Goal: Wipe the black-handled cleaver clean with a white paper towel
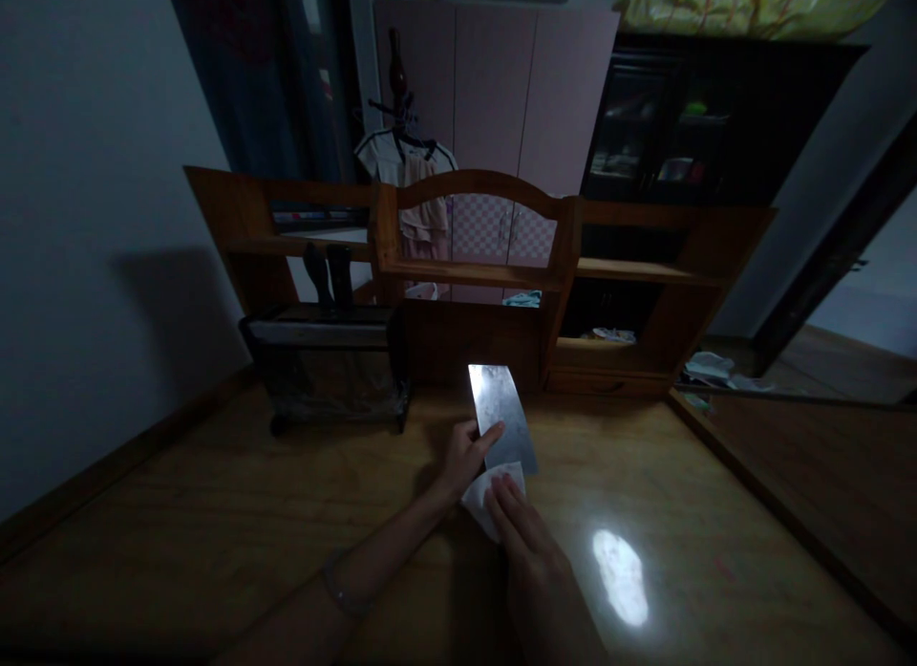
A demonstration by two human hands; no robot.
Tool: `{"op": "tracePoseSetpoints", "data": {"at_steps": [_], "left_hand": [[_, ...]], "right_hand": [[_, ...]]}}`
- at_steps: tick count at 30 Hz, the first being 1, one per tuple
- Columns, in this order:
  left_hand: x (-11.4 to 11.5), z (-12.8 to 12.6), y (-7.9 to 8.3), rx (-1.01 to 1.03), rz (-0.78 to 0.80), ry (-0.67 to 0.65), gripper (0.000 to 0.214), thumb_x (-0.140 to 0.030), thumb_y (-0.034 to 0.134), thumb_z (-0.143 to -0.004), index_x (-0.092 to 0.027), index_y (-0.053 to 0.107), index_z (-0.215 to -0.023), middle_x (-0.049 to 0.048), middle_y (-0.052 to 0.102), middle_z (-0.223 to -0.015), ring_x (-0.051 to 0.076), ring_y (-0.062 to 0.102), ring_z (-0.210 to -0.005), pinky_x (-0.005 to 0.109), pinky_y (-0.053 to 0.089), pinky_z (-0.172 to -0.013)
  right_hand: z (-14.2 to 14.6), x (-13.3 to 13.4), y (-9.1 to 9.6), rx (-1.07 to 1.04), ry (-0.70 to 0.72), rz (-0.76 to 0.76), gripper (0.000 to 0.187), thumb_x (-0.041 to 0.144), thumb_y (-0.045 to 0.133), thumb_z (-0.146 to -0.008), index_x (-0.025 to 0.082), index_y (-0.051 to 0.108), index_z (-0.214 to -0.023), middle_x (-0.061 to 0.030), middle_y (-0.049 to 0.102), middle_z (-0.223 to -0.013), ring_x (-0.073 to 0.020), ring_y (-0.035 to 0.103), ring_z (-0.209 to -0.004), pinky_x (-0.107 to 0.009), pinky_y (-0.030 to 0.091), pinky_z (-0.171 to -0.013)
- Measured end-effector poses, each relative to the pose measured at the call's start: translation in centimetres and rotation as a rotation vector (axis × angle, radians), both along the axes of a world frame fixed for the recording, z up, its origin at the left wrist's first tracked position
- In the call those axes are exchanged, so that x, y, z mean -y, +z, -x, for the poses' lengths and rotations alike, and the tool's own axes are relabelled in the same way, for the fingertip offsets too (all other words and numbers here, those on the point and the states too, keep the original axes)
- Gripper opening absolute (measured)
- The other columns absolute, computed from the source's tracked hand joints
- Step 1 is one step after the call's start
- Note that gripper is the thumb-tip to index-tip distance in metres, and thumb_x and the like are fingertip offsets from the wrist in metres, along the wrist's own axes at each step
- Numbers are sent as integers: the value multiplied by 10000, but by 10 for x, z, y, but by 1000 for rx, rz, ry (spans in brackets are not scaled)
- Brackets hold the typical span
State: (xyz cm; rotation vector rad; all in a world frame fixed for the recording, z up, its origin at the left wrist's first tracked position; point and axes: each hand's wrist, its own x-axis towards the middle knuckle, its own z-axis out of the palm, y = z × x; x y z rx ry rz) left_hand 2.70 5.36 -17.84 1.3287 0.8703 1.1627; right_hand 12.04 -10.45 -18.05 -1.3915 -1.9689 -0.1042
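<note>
A cleaver with a broad, shiny blade (505,413) is held above the wooden desk (630,475), its far end pointing away from me. My left hand (467,456) grips the blade from the left side, thumb lying across its face. A white tissue or cloth (481,502) covers the near end of the blade. Pressed over that cloth are the fingers of my right hand (526,532), which keep it against the cleaver. The cleaver's handle is hidden beneath the cloth and my hands.
At the back left of the desk stands a knife block (330,370) with two dark handles upright in it. A wooden shelf unit (473,279) runs along the desk's far edge. A wall (93,265) borders the left side; a bright reflection lies on the right.
</note>
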Motion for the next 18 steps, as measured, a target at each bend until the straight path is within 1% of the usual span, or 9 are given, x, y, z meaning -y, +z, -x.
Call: {"op": "tracePoseSetpoints", "data": {"at_steps": [3,5,7,9,11,13,15,18], "left_hand": [[2,1,1,2,-1,-3,436,-525,702,-735,-89,691,-735,25,603,-639,136,501,-574,231,349,-537],[2,1,2,1,-1,3,431,-518,698,-742,-88,689,-723,27,607,-637,139,507,-577,233,352,-542],[3,1,3,-2,-3,16,421,-507,701,-742,-89,680,-692,24,601,-621,137,504,-573,232,350,-544],[3,1,4,-6,-1,26,417,-499,705,-738,-89,677,-673,24,600,-612,139,505,-571,232,346,-542],[4,2,5,-11,6,26,413,-495,704,-740,-84,691,-701,35,619,-633,149,522,-584,236,354,-547],[5,2,6,-14,15,20,412,-490,699,-748,-78,708,-744,52,644,-671,163,545,-608,243,369,-560],[5,2,5,-12,17,9,413,-487,691,-758,-75,715,-765,66,661,-701,172,560,-626,248,379,-572],[3,2,4,-7,14,-4,413,-488,687,-762,-77,722,-775,71,670,-715,177,567,-635,251,384,-580]], "right_hand": [[-2,2,-6,81,53,-49,723,-102,312,-806,166,325,-1477,-145,402,-1483,-238,290,-1396,-390,433,-1055],[-5,3,-11,116,78,-71,709,-94,325,-817,154,312,-1481,-145,377,-1497,-242,246,-1409,-387,422,-1060],[-8,4,-15,134,108,-89,679,-64,360,-844,181,330,-1476,-116,329,-1525,-233,238,-1412,-360,419,-1066],[-11,7,-19,130,141,-114,647,-23,413,-871,233,363,-1463,-69,256,-1558,-221,246,-1413,-333,418,-1073],[-15,10,-23,117,166,-142,617,11,452,-888,263,388,-1448,-39,201,-1575,-220,258,-1411,-326,416,-1079],[-17,15,-29,122,186,-167,572,48,476,-905,256,410,-1434,-42,201,-1575,-229,273,-1407,-329,420,-1079],[-18,20,-35,133,190,-169,534,80,496,-916,232,425,-1423,-66,237,-1563,-244,283,-1404,-345,427,-1076],[-17,30,-44,111,157,-137,541,86,521,-913,228,412,-1424,-90,298,-1539,-266,297,-1401,-387,433,-1080]]}}
